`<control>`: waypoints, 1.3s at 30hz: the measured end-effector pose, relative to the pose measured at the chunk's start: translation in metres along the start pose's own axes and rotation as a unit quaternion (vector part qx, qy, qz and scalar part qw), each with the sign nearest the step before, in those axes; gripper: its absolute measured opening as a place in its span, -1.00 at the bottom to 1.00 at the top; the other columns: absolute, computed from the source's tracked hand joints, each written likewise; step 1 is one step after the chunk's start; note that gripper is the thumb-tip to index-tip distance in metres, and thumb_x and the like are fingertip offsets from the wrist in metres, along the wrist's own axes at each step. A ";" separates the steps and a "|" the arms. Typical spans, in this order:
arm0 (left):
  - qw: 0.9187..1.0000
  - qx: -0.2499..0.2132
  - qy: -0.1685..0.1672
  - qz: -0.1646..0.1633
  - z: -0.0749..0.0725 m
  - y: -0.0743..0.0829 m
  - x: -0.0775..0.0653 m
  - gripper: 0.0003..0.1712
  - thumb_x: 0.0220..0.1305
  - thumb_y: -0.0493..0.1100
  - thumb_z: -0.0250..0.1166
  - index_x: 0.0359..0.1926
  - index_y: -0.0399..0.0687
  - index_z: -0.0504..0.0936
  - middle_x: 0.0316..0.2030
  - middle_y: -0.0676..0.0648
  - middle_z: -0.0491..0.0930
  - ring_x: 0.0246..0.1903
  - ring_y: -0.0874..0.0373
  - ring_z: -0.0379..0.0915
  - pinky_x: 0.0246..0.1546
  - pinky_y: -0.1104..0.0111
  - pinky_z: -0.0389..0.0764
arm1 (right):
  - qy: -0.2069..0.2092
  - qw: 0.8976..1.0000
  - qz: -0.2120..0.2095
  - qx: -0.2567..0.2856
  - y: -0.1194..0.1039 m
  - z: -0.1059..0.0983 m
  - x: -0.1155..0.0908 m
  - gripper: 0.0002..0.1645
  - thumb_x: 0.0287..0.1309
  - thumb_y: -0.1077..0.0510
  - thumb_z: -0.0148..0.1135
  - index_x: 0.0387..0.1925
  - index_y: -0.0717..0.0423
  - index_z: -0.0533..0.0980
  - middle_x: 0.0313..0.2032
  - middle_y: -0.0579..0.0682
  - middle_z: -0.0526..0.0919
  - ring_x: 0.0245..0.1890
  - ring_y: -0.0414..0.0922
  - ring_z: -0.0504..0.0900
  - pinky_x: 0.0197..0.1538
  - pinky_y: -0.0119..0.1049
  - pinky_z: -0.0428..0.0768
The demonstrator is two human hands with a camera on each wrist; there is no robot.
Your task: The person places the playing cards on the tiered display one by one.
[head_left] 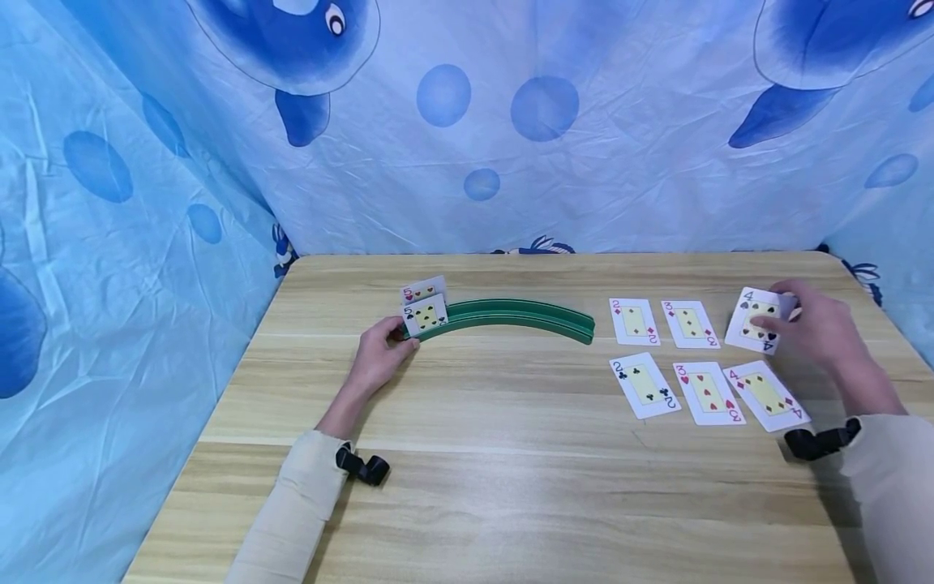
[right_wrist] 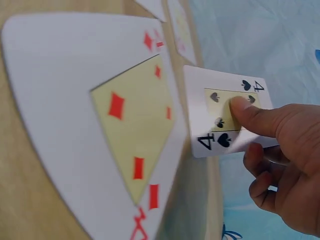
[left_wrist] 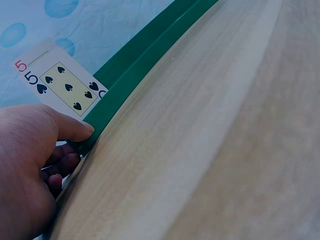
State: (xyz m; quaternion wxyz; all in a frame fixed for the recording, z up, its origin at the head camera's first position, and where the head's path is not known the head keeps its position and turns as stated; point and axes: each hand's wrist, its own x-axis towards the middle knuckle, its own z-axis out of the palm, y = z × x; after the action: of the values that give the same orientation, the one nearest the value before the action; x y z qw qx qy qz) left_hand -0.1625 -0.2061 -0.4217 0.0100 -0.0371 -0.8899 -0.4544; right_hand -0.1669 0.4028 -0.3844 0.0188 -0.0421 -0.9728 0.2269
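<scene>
My left hand (head_left: 381, 354) grips the left end of a curved green card holder (head_left: 511, 311), thumb on its front wall. Two cards stand in the holder at that end: the five of spades (left_wrist: 67, 85) in front and the five of hearts (head_left: 423, 289) behind it. On the right, my right hand (head_left: 820, 324) pinches the four of spades (right_wrist: 225, 112) between thumb and fingers, its face showing. In the right wrist view the card is held beyond the four of diamonds (right_wrist: 135, 130), which lies face up and looms large.
Near the right hand lie the two of diamonds (head_left: 634, 322), three of diamonds (head_left: 690, 324), two of clubs (head_left: 644, 385) and three of hearts (head_left: 709, 393), all face up on the wooden table (head_left: 496, 487). A blue curtain (head_left: 496, 162) hangs behind and at the sides.
</scene>
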 end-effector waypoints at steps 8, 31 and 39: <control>1.000 -0.001 0.002 0.007 0.000 0.000 0.000 -0.47 0.30 -0.31 0.29 0.27 -0.37 0.48 0.11 -0.36 0.57 0.01 -0.12 0.48 0.06 0.14 0.49 | 0.017 0.999 -0.050 0.003 0.000 -0.010 -0.004 -0.55 0.30 0.23 0.24 0.09 0.48 0.41 -0.21 0.51 0.60 -0.52 -0.13 0.57 -0.53 -0.38 0.39; 1.000 -0.003 0.002 0.009 0.000 -0.001 0.000 -0.47 0.30 -0.32 0.29 0.28 -0.37 0.47 0.14 -0.36 0.57 0.04 -0.13 0.49 0.09 0.11 0.52 | 0.076 0.993 -0.058 0.068 -0.051 -0.025 -0.010 -0.57 0.38 0.03 0.18 0.01 0.34 0.58 -0.54 -0.14 0.64 -0.56 -0.46 0.41 -0.47 -0.46 0.35; 1.000 -0.001 0.001 0.005 0.000 -0.001 0.000 -0.46 0.30 -0.31 0.29 0.28 -0.37 0.46 0.14 -0.36 0.56 0.06 -0.15 0.49 0.11 0.09 0.52 | 0.055 0.990 -0.075 0.103 -0.069 -0.015 -0.008 -0.55 0.39 0.02 0.19 0.06 0.32 0.57 -0.57 -0.39 0.52 -0.53 -0.39 0.45 -0.41 -0.52 0.38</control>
State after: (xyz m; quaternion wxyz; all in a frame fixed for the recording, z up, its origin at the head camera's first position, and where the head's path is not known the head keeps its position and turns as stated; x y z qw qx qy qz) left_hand -0.1628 -0.2066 -0.4228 0.0135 -0.0414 -0.8894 -0.4551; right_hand -0.1628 0.3473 -0.3407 0.0931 0.0209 -0.9421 0.3215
